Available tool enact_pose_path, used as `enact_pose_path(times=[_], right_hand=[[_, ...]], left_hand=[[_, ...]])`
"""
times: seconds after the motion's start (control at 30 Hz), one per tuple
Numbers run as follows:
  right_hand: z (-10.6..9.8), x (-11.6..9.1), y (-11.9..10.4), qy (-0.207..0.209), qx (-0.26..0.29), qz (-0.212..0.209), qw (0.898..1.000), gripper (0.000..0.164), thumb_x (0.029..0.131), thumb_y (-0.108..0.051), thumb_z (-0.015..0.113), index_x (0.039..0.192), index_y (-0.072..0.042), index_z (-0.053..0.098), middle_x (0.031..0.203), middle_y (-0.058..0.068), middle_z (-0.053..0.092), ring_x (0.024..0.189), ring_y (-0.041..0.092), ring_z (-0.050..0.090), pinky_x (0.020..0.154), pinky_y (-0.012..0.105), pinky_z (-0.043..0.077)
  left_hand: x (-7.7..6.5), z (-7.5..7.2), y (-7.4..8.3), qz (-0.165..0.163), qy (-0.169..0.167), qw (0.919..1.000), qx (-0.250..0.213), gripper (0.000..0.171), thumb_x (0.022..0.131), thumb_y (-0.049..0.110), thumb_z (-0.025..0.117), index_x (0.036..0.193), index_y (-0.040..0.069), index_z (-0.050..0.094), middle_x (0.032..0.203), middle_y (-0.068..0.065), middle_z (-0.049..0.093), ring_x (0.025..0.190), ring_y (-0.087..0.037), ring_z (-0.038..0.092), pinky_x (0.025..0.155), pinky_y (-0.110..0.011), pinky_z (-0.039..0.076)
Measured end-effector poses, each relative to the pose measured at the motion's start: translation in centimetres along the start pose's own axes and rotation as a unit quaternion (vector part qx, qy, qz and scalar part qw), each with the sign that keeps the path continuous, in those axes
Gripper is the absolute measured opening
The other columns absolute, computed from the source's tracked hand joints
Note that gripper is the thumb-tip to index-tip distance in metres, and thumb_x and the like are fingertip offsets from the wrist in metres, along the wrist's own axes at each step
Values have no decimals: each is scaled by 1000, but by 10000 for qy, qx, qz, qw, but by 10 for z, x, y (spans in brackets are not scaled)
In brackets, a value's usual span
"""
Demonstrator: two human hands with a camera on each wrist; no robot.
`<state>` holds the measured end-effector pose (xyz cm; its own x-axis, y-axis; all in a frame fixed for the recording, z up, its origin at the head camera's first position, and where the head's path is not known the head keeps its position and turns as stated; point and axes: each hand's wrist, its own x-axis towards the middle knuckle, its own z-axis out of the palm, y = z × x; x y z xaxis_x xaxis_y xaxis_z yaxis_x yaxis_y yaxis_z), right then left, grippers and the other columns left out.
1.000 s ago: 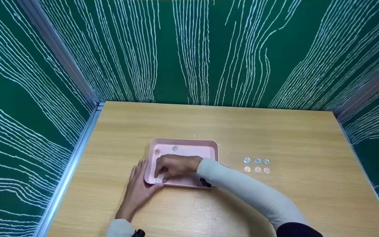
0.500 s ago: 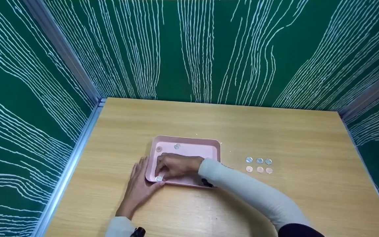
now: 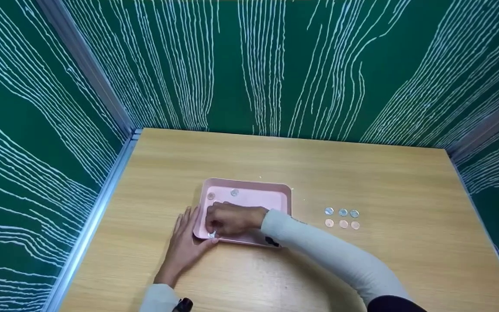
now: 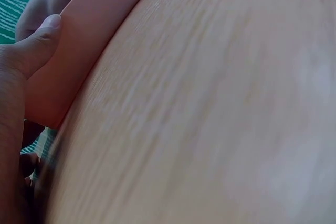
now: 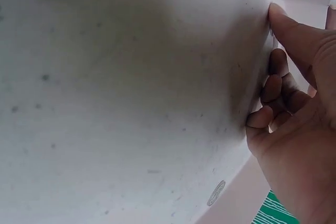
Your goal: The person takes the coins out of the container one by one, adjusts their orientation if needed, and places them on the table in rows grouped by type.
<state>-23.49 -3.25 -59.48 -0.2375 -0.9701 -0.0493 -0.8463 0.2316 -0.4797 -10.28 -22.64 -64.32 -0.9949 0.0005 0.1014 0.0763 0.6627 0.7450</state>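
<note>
Six coins [image 3: 341,218] are laid in two rows on the table [image 3: 362,268]. Two coins [image 3: 222,194] are left at the pink tray's [image 3: 286,195] far end. A third coin [image 3: 211,234], near corner, is pinched by right hand [image 3: 228,219]; left hand [image 3: 184,245], fingers flat, is pressed against the tray's side.

The tray [image 3: 275,190] lay on the table [image 3: 362,173], left of its middle. Two coins [image 3: 234,192] sat in the tray near its far wall. The right hand [image 3: 228,219] was inside the tray at its near left corner, over another coin [image 3: 211,234]. The left hand [image 3: 184,242] rested on the table against the tray's left side. Six coins [image 3: 342,218] lay in two rows right of the tray, well apart from it.
</note>
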Motion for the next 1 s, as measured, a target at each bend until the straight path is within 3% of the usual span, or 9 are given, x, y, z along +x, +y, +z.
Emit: enact_pose_path(times=[0.6, 0.83, 1.0], right_hand=[[-2, -4, -9, -39, -387, 131, 9992, 14, 102, -16, 76, 116, -14, 76, 118, 2, 69, 112, 18, 63, 105, 32, 53], [-2, -3, -16, -285, -855, 54, 9959, 13, 106, -16, 69, 118, -16, 75, 120, 0, 67, 115, 16, 59, 103, 39, 56], [-3, -3, -18, -333, -855, 40, 9958, 10, 105, -16, 70, 116, -16, 71, 116, -2, 66, 112, 15, 58, 96, 31, 53]], left_hand=[[2, -1, 0, -160, -60, 9997, 156, 115, 86, 71, 84, 176, 25, 30, 181, -22, 19, 166, -53, 14, 129, -78, 15], [1, 0, -3, 59, 35, 9998, 174, 114, 86, 64, 88, 175, 17, 34, 178, -28, 24, 164, -55, 17, 134, -70, 16], [0, 1, -4, 96, 5, 9998, 153, 115, 86, 65, 87, 175, 15, 33, 179, -28, 23, 166, -51, 17, 136, -65, 12]])
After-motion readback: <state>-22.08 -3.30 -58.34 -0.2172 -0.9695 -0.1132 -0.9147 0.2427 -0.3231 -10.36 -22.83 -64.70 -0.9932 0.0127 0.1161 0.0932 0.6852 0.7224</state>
